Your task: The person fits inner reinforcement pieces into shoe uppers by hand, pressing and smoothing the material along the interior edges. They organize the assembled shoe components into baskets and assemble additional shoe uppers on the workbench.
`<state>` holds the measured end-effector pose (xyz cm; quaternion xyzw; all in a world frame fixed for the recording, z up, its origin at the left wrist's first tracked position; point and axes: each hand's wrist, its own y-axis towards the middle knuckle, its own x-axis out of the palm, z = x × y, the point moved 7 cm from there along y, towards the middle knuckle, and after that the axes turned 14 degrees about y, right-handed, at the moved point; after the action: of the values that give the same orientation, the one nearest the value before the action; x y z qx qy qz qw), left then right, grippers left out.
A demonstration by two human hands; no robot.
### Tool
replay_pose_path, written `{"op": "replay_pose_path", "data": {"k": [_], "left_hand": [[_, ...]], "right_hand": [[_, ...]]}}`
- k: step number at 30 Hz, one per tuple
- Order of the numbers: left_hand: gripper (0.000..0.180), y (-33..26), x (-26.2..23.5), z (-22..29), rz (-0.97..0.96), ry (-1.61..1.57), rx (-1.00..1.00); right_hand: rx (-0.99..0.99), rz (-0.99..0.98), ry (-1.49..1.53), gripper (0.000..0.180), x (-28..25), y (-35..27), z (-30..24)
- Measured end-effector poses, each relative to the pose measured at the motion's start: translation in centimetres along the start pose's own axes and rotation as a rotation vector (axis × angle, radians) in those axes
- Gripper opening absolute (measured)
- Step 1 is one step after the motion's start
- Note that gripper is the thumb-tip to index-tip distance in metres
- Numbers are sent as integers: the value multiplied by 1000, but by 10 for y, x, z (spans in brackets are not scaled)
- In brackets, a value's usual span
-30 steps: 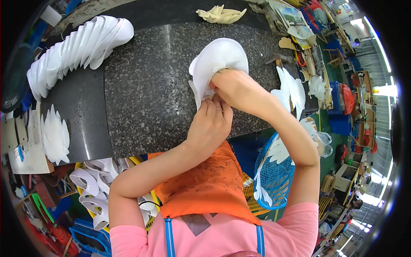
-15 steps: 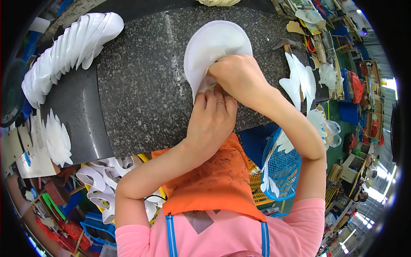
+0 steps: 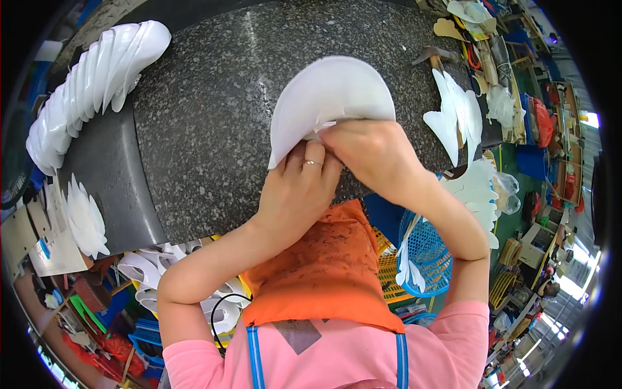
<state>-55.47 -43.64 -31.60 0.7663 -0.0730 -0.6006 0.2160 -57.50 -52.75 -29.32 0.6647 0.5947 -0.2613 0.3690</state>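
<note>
A white curved sheet piece (image 3: 327, 97), shaped like a half disc, is held over the dark speckled stone table (image 3: 214, 129). My left hand (image 3: 298, 188), with a ring on one finger, pinches its lower edge from below. My right hand (image 3: 372, 155) grips the same lower edge just to the right, fingers folded over it. Both hands touch each other at the piece's near rim.
A long row of stacked white curved pieces (image 3: 84, 84) lies at the table's far left. More white pieces (image 3: 457, 117) stand at the right edge, with a hammer (image 3: 434, 57) behind them. A blue basket (image 3: 427, 253) sits below right. White shapes fill bins (image 3: 155, 272) at lower left.
The white piece has been turned and spread wider, its rounded edge now pointing away from me. Both hands stayed together on its near edge.
</note>
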Motion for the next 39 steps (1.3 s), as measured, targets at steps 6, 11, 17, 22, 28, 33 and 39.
{"op": "replay_pose_path", "data": {"k": [6, 11, 17, 22, 28, 33, 39], "left_hand": [[24, -4, 2, -17, 56, -189, 1], [18, -5, -5, -20, -49, -307, 62], [32, -9, -52, -31, -98, 340, 511], [31, -10, -37, -48, 8, 438, 733], [39, -17, -34, -47, 18, 313, 745], [34, -17, -42, -57, -40, 235, 778], [28, -35, -31, -37, -43, 447, 886]], "right_hand": [[-41, 13, -39, 16, -2, -2, -6], [-54, -3, -55, 19, 10, -6, -13], [-235, 59, -477, 22, 26, -14, -35], [181, 132, -24, 15, 9, 6, -12], [70, 157, 45, 22, 26, -1, -20], [-74, 211, -133, 26, 38, -16, -35], [125, 259, -98, 14, 37, 17, -33]]}}
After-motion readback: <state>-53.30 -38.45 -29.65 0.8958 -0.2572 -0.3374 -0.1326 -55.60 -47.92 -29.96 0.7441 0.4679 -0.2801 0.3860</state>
